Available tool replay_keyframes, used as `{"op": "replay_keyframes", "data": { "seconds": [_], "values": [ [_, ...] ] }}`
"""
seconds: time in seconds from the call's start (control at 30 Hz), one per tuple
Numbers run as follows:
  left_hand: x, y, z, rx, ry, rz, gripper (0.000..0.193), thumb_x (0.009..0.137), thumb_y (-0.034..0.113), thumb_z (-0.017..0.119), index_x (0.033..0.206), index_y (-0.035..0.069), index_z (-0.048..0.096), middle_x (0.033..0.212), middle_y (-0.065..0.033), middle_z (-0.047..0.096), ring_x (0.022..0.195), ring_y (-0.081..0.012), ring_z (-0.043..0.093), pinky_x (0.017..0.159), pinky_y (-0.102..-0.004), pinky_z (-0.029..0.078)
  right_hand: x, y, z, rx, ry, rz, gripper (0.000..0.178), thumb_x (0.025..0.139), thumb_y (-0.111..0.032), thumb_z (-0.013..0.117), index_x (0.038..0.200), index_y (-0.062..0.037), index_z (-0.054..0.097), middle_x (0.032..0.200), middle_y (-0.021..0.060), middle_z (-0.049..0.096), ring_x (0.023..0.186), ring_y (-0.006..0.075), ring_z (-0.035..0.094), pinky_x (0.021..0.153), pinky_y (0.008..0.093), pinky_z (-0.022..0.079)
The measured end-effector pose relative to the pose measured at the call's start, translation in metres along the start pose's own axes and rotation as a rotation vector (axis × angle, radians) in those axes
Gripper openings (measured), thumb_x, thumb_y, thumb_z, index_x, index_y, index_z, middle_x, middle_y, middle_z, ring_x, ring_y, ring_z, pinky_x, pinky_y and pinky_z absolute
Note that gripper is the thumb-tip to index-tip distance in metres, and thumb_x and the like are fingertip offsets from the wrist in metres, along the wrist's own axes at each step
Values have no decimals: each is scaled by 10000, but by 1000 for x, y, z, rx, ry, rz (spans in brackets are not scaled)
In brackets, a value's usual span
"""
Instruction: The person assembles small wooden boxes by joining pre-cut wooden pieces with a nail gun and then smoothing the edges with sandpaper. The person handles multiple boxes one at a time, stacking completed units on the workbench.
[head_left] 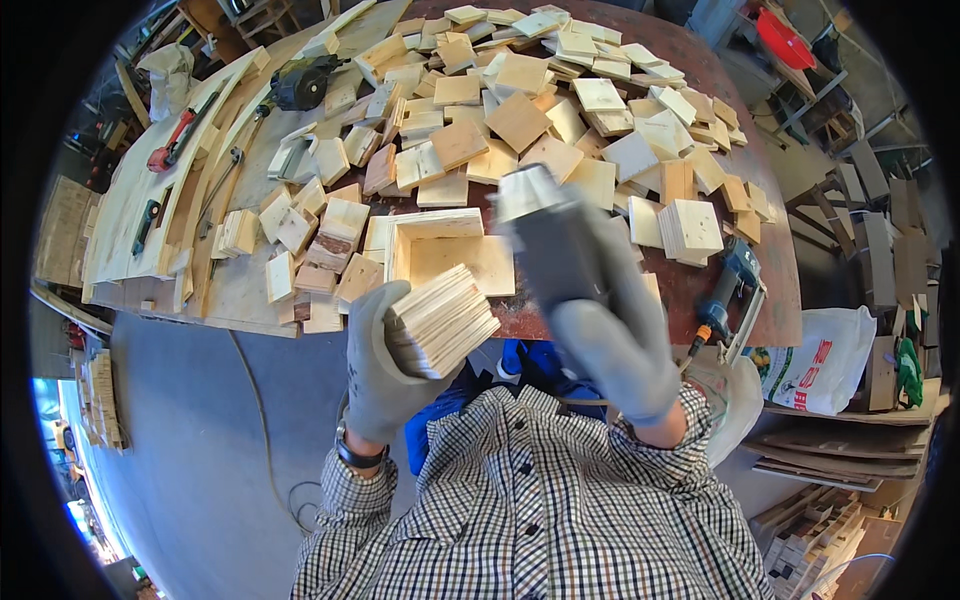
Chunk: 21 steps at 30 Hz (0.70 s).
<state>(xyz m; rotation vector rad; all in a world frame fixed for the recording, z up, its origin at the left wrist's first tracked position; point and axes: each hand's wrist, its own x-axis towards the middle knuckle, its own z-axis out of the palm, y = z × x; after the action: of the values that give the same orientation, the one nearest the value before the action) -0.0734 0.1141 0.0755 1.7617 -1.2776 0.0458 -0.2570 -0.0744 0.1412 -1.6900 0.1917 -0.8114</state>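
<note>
The grey-gloved left hand (376, 365) half-curls round a pale blocky wooden stack (440, 322) on its right; the grey-gloved right hand (628, 350) clasps a blurred dark-grey tool (555, 245).

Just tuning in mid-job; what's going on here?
A person in grey gloves has a stack of thin wooden pieces in the left hand and a dark tool, too blurred to identify, in the right hand. In the picture, tool and stack look apart. Beyond the hands, a heap of wooden blocks covers much of the table.
</note>
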Motion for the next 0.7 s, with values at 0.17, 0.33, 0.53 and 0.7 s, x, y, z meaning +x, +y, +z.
{"op": "replay_keyframes", "data": {
  "seconds": [0.17, 0.33, 0.53, 0.7],
  "values": [
    [-1, 12, 12, -35, 101, 135, 985, 666, 204, 992, 1472, 22, 454, 1366, -160, 568, 1230, -311, 599, 1082, -442, 482, -7, 31, 30, -691, -100, -186, 732, 957, -374, 699, 1579, -45, 496, 1378, 280, 531, 1223, 439, 543, 1108, 526, 398],
    [-10, 12, 4, -99, 118, 93, 956, 680, 240, 977, 1452, 29, 454, 1365, -161, 595, 1180, -289, 627, 1039, -433, 502, 5, 78, 1, 149, 26, 525, 704, 1032, -331, 667, 1626, -32, 435, 1463, 191, 558, 1234, 223, 593, 1059, 345, 481],
    [-9, 3, 12, -228, 120, 34, 956, 711, 368, 964, 1441, 34, 444, 1381, -164, 593, 1199, -270, 628, 1054, -433, 506, 3, 39, 18, 415, -126, 300, 775, 1082, -376, 621, 1672, 20, 309, 1606, 208, 477, 1495, 275, 439, 1251, 382, 313],
    [-7, 2, 5, -336, 122, 33, 1047, 693, 428, 1009, 1465, 32, 424, 1348, -161, 583, 1209, -281, 634, 1036, -430, 529, -21, 71, 13, 369, -206, 556, 760, 1096, -358, 591, 1676, 29, 288, 1609, 192, 471, 1464, 224, 464, 1214, 356, 357]
  ]
}}
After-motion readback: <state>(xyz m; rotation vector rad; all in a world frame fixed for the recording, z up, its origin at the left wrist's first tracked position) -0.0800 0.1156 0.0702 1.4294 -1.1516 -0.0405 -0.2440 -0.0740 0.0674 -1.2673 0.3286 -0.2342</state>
